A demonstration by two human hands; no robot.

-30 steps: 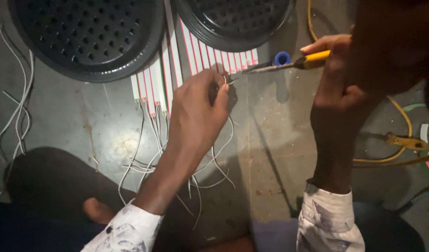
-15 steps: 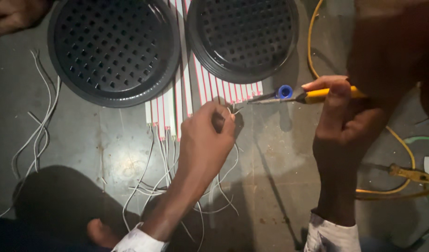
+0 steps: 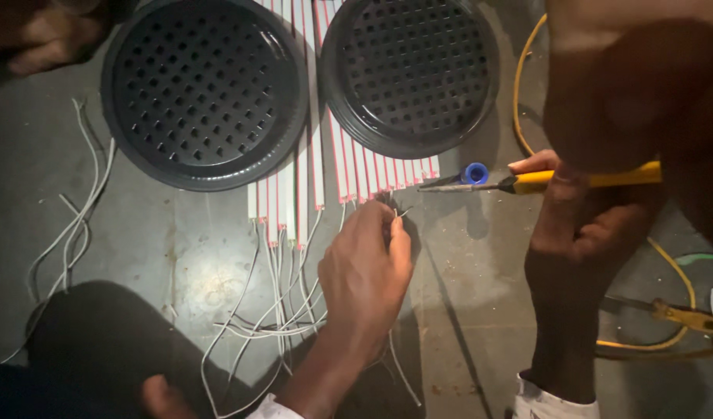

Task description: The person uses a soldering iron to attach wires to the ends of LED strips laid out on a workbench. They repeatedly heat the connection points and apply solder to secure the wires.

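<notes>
While the right hand (image 3: 574,209) grips a soldering iron (image 3: 527,181), 2 perforated dishes (image 3: 205,93) sit empty.

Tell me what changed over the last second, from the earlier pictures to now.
The left hand dropped away from the soldering iron tip, towards the ends of the white strips, still pinching thin wire. The right hand kept its grip on the iron, whose tip now stands apart from the left fingers. The two black perforated discs and loose white wires lie as before.
</notes>
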